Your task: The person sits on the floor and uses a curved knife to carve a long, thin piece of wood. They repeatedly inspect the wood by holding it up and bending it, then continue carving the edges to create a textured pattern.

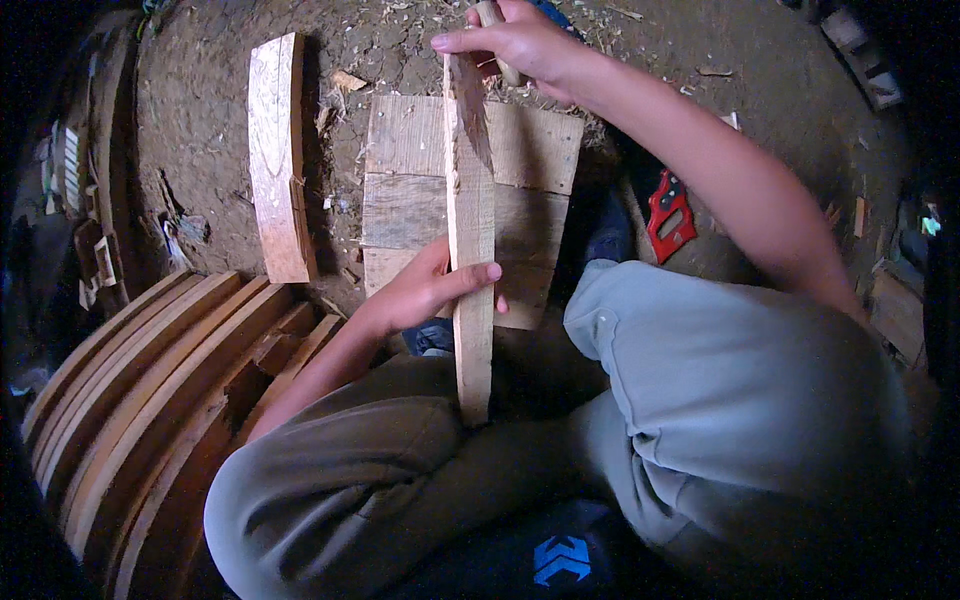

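A long, narrow piece of pale wood (471, 220) stands tilted between my knees, its far upper side roughly chipped. My left hand (440, 285) is wrapped around its middle, thumb lying across the near face. At the wood's far end is my right hand (515, 45), closed around a round wooden handle (489, 14). The right thumb rests against the top of the wood. Whatever the handle belongs to is hidden by the hand. Beneath the wood lies a low platform of nailed boards (405, 210).
One curved plank (275, 150) lies on the dirt floor to the left. Several curved wooden pieces (150, 400) are stacked beside my left knee. A red-handled saw (670, 217) lies beyond my right knee. Wood chips (348, 80) litter the ground.
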`<act>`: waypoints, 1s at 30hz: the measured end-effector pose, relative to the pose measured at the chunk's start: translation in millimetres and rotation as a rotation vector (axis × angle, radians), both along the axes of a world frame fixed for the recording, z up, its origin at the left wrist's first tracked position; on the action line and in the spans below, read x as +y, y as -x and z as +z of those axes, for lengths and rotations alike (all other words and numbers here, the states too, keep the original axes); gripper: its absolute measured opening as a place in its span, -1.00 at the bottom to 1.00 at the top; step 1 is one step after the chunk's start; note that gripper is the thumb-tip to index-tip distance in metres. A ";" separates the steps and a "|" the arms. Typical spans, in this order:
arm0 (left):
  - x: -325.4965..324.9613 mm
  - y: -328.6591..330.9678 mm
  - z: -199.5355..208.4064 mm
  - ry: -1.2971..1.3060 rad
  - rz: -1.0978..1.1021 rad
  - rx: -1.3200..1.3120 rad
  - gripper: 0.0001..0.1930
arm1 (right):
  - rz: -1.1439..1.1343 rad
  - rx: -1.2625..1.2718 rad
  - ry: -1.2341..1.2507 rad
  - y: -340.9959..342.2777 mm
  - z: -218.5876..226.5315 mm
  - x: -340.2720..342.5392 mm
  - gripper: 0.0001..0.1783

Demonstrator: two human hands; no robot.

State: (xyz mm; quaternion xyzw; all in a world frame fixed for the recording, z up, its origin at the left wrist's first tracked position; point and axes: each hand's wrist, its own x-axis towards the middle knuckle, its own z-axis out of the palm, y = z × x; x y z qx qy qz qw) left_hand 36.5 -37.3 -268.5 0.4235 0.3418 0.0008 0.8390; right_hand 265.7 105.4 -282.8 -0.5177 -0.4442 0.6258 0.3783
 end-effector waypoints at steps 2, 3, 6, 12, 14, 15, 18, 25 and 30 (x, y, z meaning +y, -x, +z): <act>0.2 -2.0 3.2 -0.022 0.057 -0.014 -0.62 | 0.020 -0.044 -0.013 -0.2 -3.8 4.0 -0.65; 0.6 -2.5 5.4 -0.011 0.101 -0.036 -0.61 | 0.023 -0.046 -0.015 1.2 -5.9 5.6 -0.64; 7.3 -0.6 4.6 0.085 0.118 -0.119 -0.57 | 0.124 -0.175 0.003 1.7 -23.7 15.0 -0.67; 17.4 -11.3 34.7 0.105 0.088 -0.063 -0.44 | 0.261 -0.247 0.061 0.8 -29.4 22.1 -0.71; 17.3 -11.3 37.0 0.111 0.036 -0.085 -0.42 | 0.284 -0.248 0.058 0.9 -28.3 20.9 -0.71; 16.3 -10.3 37.6 0.124 0.007 -0.113 -0.41 | 0.325 -0.308 0.032 0.1 -25.5 19.7 -0.66; 6.1 -6.8 32.2 0.190 -0.099 -0.235 -0.42 | 0.441 -0.518 -0.087 1.2 -23.9 9.3 -0.60; -32.1 11.1 3.9 0.450 -0.265 -0.308 -0.49 | 0.353 -0.952 -0.318 -2.4 34.9 -44.8 -0.51; -36.0 10.0 -8.4 0.486 -0.359 -0.387 -0.48 | 0.556 -0.977 -0.150 -16.8 57.5 -82.5 -0.60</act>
